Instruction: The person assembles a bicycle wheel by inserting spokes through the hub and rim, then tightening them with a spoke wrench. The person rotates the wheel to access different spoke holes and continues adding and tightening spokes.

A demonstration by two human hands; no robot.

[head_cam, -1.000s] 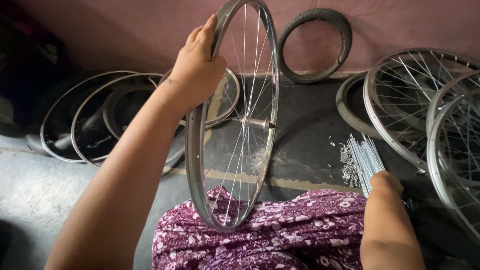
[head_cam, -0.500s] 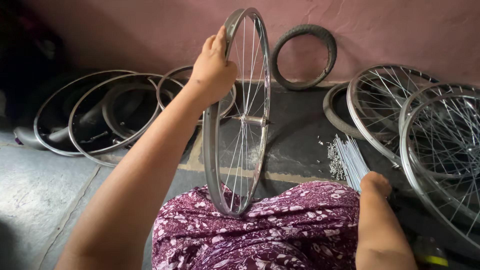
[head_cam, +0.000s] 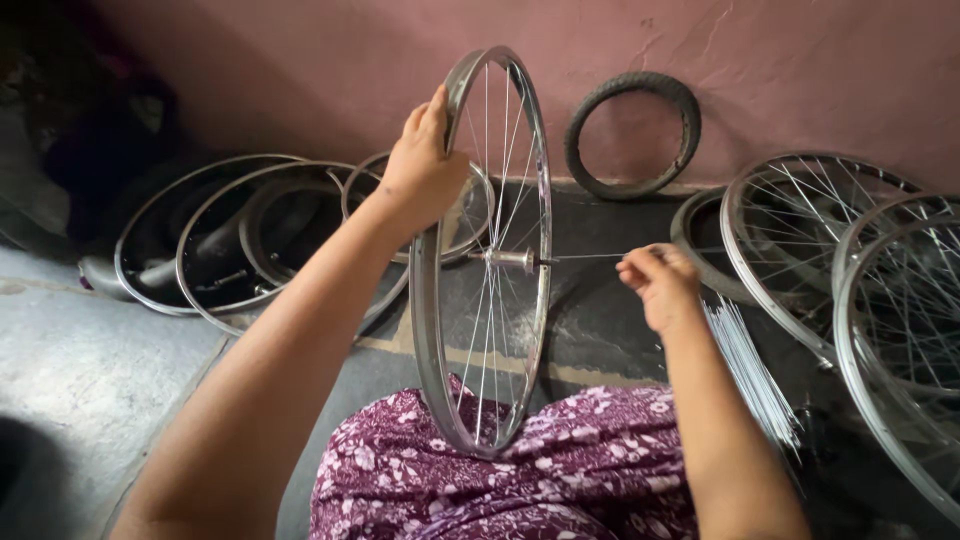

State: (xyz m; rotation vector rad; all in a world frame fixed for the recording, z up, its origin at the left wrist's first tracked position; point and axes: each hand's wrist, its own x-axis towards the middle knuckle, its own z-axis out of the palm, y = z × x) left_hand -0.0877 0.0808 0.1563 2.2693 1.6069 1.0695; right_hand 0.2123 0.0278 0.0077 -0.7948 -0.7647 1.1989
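Observation:
A silver bicycle wheel rim [head_cam: 430, 330] with thin spokes stands upright on my lap, which is covered in purple flowered cloth. My left hand [head_cam: 425, 165] grips the rim near its top on the left side. At the wheel's centre sits the hub [head_cam: 508, 259]. My right hand [head_cam: 658, 282] pinches a single thin spoke [head_cam: 590, 257] that runs level from my fingers to the hub. A bundle of loose spokes [head_cam: 752, 372] lies on the floor just right of my right forearm.
Several bare rims [head_cam: 215, 245] lie stacked on the floor at the left. More spoked wheels [head_cam: 880, 290] lie at the right. A small black tyre [head_cam: 632, 135] leans on the pink wall behind.
My right hand has left the bundle of spokes on the floor and risen with one spoke to the hub. The left hand keeps its hold on the rim.

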